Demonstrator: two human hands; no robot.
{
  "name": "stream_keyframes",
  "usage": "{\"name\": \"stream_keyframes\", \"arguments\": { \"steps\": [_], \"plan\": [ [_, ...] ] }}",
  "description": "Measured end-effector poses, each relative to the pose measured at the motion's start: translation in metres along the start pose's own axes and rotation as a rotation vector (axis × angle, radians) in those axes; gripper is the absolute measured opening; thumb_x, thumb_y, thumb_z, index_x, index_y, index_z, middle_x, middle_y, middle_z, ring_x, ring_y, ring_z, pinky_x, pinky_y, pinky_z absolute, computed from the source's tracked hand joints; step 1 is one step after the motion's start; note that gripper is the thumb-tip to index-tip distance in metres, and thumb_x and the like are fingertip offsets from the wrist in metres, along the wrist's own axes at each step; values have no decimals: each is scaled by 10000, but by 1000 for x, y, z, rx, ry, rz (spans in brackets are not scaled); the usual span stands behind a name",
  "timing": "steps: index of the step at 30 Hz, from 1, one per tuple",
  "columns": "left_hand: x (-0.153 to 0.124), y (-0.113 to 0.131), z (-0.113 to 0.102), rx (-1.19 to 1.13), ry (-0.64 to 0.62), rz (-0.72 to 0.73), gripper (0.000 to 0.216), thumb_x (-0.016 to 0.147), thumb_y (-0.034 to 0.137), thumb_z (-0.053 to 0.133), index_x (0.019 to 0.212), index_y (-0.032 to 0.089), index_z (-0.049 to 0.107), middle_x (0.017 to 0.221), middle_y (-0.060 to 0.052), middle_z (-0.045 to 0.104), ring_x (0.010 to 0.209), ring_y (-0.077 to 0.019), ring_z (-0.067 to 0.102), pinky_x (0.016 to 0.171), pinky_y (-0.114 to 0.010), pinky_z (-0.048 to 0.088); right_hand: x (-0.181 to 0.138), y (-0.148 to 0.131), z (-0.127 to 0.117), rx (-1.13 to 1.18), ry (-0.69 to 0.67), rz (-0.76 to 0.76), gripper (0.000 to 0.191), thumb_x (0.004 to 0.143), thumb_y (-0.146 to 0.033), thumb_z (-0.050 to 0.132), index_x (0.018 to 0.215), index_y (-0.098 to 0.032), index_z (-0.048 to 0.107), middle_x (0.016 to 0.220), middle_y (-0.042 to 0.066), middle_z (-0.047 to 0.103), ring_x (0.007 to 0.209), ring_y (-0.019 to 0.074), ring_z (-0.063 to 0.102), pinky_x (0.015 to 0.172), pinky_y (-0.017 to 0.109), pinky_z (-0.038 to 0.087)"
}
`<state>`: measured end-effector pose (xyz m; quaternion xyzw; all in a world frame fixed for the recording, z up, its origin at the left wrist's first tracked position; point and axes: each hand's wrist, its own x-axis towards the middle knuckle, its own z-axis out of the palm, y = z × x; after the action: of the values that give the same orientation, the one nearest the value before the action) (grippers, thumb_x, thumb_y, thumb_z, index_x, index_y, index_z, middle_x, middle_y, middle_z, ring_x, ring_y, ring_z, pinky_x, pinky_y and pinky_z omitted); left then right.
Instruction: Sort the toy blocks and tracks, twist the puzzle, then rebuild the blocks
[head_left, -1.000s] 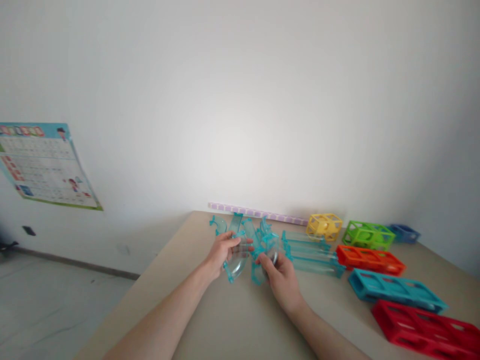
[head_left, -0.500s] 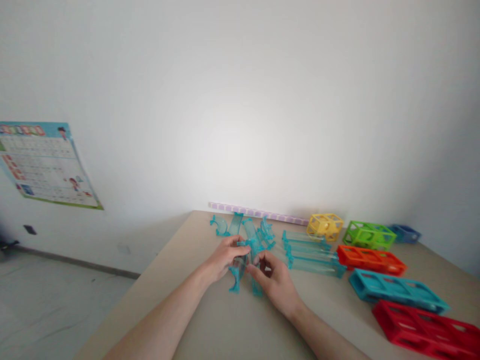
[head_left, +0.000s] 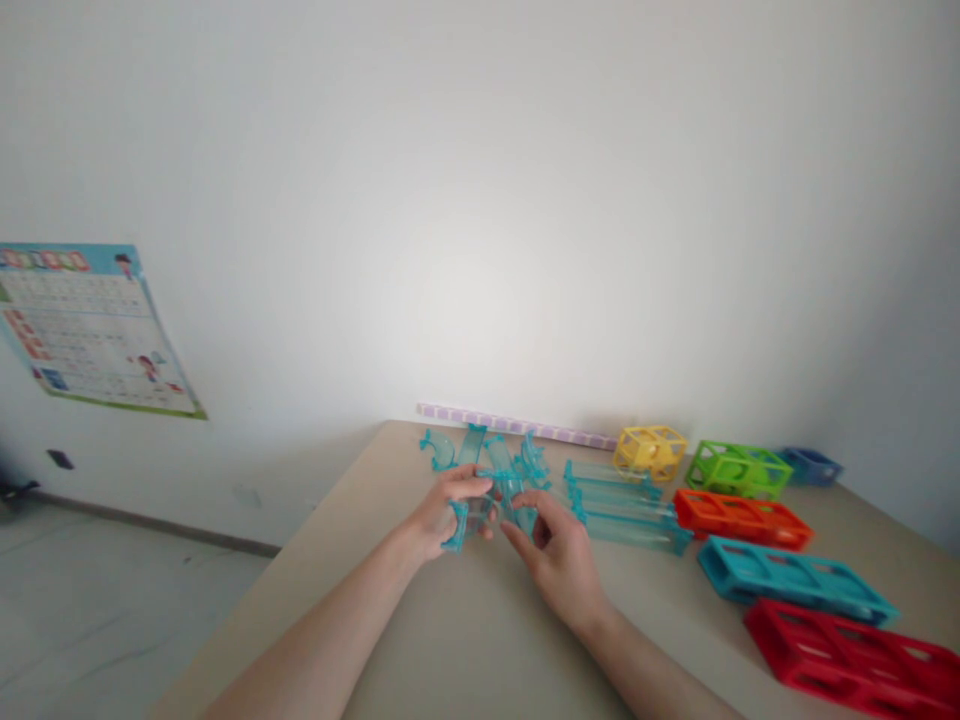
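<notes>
My left hand point(head_left: 439, 515) is closed round a clear teal curved track piece point(head_left: 459, 522), held just above the beige table point(head_left: 480, 640). My right hand point(head_left: 559, 555) pinches a second clear teal curved track piece point(head_left: 523, 510) with its fingertips, right beside the first. The two pieces meet between my hands. Behind them lies a small heap of more teal curved pieces point(head_left: 487, 452).
Straight clear teal track sections point(head_left: 622, 510) lie to the right of my hands. Further right stand open frame blocks: yellow point(head_left: 649, 450), green point(head_left: 739, 468), dark blue point(head_left: 810, 466), orange point(head_left: 739, 518), teal point(head_left: 795, 580), red point(head_left: 855, 655). A purple strip point(head_left: 517, 426) runs along the wall. A poster point(head_left: 82, 330) hangs at left.
Both hands have brought their track pieces closer together and a little further from me. The left piece has been turned and lifted; the right hand's fingers have shifted onto the other piece.
</notes>
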<state>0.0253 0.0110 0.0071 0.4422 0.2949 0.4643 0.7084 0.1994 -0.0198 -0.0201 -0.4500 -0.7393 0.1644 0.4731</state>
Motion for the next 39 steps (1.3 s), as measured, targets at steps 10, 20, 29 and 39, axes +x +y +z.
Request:
{"name": "stream_keyframes", "arguments": {
  "steps": [10,20,29,39],
  "plan": [
    [-1,9,-7,-296,-28,-152,125,765,232,599,844,136,580,729,-56,635,458,-81,536,364,-157,444,1,3,-8,-121,92,-208,215,799,-91,438,877,-230,583,1096,88,626,1023,230,580,841,347,462],
    [5,-2,-5,-194,14,-131,204,699,132,664,896,160,618,670,-6,627,557,-128,604,496,-225,488,0,-21,-17,-126,-154,-538,271,854,-33,379,908,-218,569,1110,76,621,927,192,553,821,334,452],
    [5,-4,-2,-130,22,-135,232,686,165,694,909,163,626,643,15,604,524,-119,576,477,-222,458,1,-21,-15,-58,-180,-515,276,841,-12,398,926,-220,558,1122,66,605,976,189,543,856,327,440],
    [2,-4,-1,-16,-4,-78,320,677,244,742,969,183,624,661,11,595,558,-106,555,538,-211,420,-1,-13,-9,51,-167,-502,280,809,14,435,935,-217,530,1107,85,579,995,202,538,858,344,440]
  ]
}}
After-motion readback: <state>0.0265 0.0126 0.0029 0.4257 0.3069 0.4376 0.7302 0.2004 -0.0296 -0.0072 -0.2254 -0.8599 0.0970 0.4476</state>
